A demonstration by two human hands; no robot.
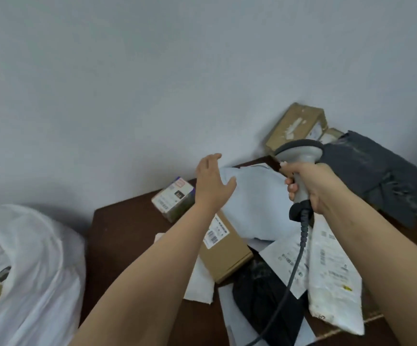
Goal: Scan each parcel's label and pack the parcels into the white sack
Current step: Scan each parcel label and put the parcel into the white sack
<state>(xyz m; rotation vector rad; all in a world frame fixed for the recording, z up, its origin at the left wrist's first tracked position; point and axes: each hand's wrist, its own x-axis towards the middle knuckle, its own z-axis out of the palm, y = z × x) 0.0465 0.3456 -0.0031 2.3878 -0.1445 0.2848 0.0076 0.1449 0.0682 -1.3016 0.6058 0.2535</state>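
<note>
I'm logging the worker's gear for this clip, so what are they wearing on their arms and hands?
Nothing shows. Both forearms are bare, with no sleeves in view, and the left hand and right hand wear no gloves. No watch, ring or wristband is visible. The right hand's fingernails look pale and glossy.

Matt brown cardboard box (223, 248), crinkled dark plastic mailer (374, 176), smooth grey plastic scanner (302, 168), dark wooden table (127, 236).
</note>
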